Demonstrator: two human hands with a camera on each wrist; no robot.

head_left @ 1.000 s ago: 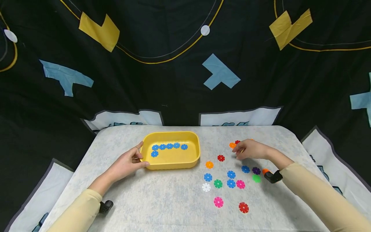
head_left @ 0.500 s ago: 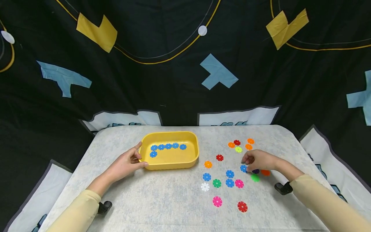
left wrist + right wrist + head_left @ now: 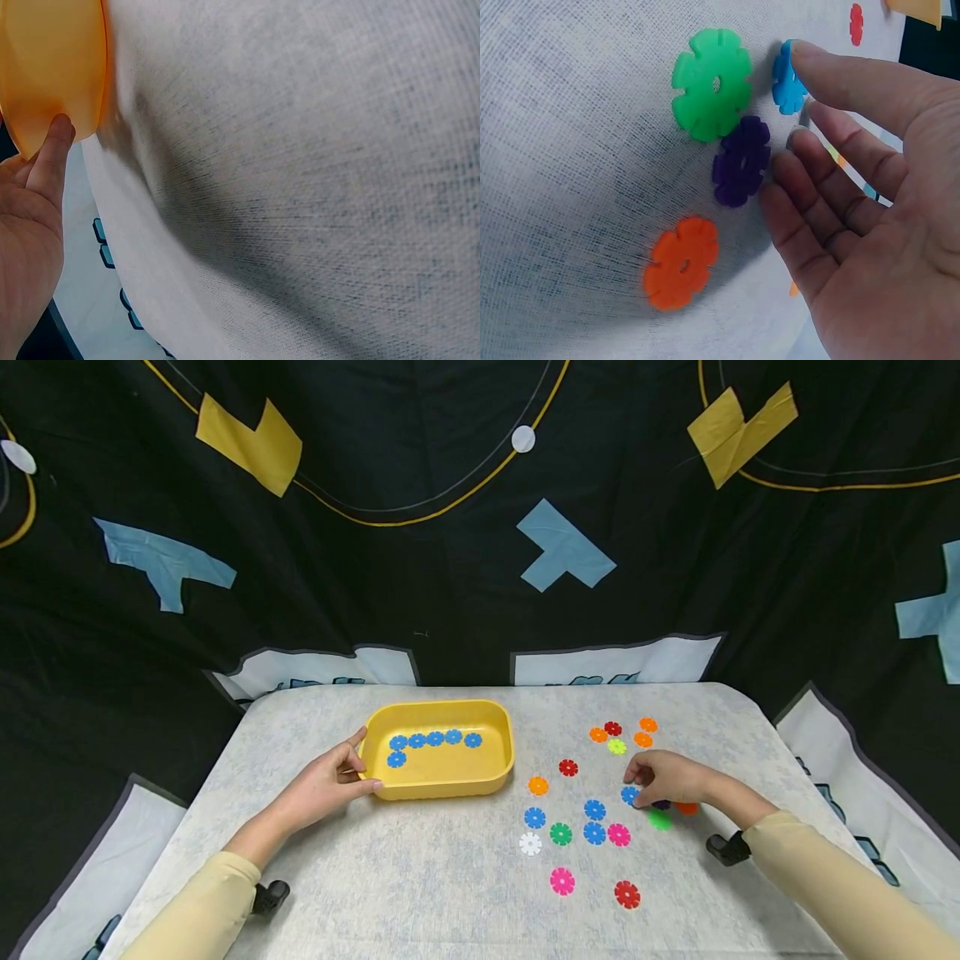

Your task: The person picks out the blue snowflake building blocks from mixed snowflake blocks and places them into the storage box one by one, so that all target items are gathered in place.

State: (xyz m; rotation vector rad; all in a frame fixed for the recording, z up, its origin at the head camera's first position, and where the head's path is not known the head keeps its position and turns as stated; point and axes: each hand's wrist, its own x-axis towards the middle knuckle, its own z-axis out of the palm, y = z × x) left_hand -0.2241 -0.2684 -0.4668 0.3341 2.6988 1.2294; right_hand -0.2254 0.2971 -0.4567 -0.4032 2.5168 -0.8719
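My left hand (image 3: 327, 785) grips the left end of a yellow plastic tray (image 3: 450, 789), thumb at the front corner and fingers along the side. In the left wrist view one finger presses the tray wall (image 3: 75, 67). Several blue snowflake discs (image 3: 436, 738) lie inside the tray. Over on the right, my right hand (image 3: 671, 777) pinches a blue snowflake disc (image 3: 784, 79) lying on the cloth, thumb and index finger at its edges. Beside those fingers are a purple disc (image 3: 742, 161), a green disc (image 3: 712, 84) and an orange disc (image 3: 681, 262).
More discs are scattered over the table (image 3: 390, 885) right of the tray, among them blue (image 3: 595, 810), pink (image 3: 562, 882), white (image 3: 531, 844) and red (image 3: 627, 894) ones. Behind the table hangs a black cloth (image 3: 450, 610).
My right hand has moved from near the far orange and red discs toward me and right, down to the blue disc. The left hand stays on the tray.
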